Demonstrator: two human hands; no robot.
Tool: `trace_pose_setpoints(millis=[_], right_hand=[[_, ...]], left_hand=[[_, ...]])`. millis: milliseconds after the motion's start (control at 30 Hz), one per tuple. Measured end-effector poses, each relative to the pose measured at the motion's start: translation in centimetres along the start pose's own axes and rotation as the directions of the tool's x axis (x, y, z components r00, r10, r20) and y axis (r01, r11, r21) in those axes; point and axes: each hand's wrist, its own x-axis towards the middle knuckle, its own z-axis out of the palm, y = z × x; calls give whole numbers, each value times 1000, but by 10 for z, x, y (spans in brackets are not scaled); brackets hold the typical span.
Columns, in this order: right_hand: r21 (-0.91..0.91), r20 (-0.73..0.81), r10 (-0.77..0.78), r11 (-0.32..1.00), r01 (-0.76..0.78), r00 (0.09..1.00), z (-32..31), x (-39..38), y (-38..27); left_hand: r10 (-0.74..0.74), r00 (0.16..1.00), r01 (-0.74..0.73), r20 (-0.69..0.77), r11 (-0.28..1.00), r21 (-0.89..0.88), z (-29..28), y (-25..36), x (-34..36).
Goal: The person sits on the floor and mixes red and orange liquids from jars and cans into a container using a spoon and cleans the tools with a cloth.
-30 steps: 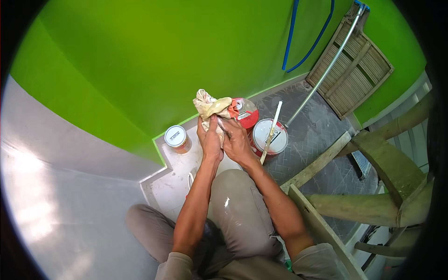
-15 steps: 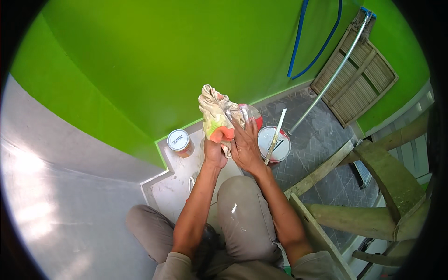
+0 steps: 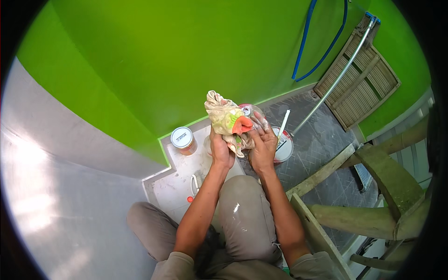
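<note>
A crumpled, cream-coloured rag (image 3: 221, 111) with green and orange-red patches is bunched in my left hand (image 3: 221, 150), its fingers wrapped round the lower part. Close beside it, my right hand (image 3: 264, 147) is turned palm up with fingers spread, and whitish smears show on them. The rag's loose end hangs between the two hands, against the right thumb. Partly hidden behind the right fingers is a round container with a red rim (image 3: 243, 106). To the right of that hand stands a white-lidded paint can (image 3: 283, 151) with a slim white stick (image 3: 283, 122) across it.
Another white-lidded can (image 3: 182, 138) stands at the left by the green wall (image 3: 154, 60). A white-handled brush (image 3: 194, 185) and small red cap (image 3: 190, 199) lie near my left forearm. A metal pole (image 3: 336, 77) leans by a slatted panel (image 3: 357, 81); bamboo and wooden pieces (image 3: 354, 221) fill the right.
My right hand has come off the rag, turned palm up and opened its fingers. The rag has shifted slightly right and folded over in my left hand.
</note>
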Motion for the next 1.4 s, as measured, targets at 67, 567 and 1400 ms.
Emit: trace_pose_setpoints(millis=[67, 567, 1400], right_hand=[[-174, 83, 101, 981, -86, 991, 3, -4, 1], [-619, 42, -194, 765, 178, 980, 9, -1, -37], [-924, 381, 224, 108, 366, 897, -59, 114, 109]], left_hand=[[-49, 998, 53, 42, 996, -78, 3, -4, -2], [222, 972, -227, 70, 835, 502, 1, 29, 12], [-128, 991, 6, 40, 340, 940, -64, -64, -38]])
